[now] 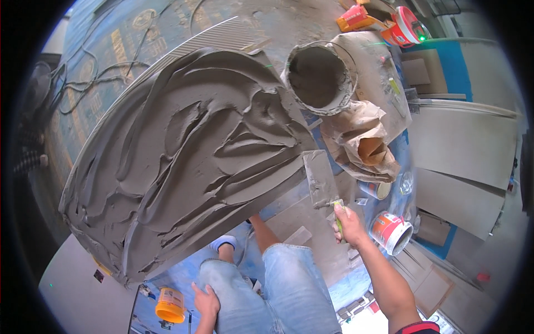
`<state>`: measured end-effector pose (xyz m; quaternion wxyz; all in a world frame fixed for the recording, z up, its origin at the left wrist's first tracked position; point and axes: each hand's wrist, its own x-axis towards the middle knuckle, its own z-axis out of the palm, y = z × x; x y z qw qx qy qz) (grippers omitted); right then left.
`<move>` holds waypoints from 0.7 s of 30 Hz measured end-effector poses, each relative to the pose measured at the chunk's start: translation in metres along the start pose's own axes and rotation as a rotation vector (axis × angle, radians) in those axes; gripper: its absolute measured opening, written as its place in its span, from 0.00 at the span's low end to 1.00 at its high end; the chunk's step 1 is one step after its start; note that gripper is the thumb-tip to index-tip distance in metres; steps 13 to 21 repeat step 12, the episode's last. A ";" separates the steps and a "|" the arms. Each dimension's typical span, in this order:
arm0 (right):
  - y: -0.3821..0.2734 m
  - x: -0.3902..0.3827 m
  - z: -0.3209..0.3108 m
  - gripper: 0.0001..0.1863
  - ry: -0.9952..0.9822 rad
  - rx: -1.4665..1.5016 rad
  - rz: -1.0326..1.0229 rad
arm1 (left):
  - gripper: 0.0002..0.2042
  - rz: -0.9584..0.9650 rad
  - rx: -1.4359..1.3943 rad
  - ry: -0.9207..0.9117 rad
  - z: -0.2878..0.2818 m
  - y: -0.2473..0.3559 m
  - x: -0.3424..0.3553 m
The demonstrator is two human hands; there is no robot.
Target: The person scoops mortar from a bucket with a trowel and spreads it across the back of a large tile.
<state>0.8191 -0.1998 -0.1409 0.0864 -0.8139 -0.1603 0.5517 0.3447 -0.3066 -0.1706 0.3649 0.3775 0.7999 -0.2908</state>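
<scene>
A large panel lies in front of me, covered in thick grey mortar (189, 145) with curved ridges and swirls. In my right hand (350, 225) is a trowel (319, 181), gripped by its yellow-green handle. Its flat blade, smeared with mortar, is beside the panel's right edge; I cannot tell whether they touch. My left hand (207, 301) rests by my left thigh, fingers extended and holding nothing. A bucket (351, 92) with grey mortar inside stands beyond the panel's right side. Just nearer than it lies a crumpled brown paper bag (347, 131).
Red-and-white tubs (384, 229) stand right of my right hand and at the far right. An orange bucket (169, 305) is left of my left hand. Large pale panels (461, 136) lean at the right. Cables (83, 83) cross the floor sheeting at the far left.
</scene>
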 end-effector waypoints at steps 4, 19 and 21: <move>0.005 -0.033 0.081 0.24 -0.293 0.522 0.260 | 0.34 -0.083 0.017 0.001 0.054 -0.066 0.009; 0.085 -0.158 0.406 0.27 -0.539 0.563 0.135 | 0.36 -0.164 -0.119 -0.184 0.072 -0.123 0.007; 0.085 -0.158 0.406 0.27 -0.539 0.563 0.135 | 0.36 -0.164 -0.119 -0.184 0.072 -0.123 0.007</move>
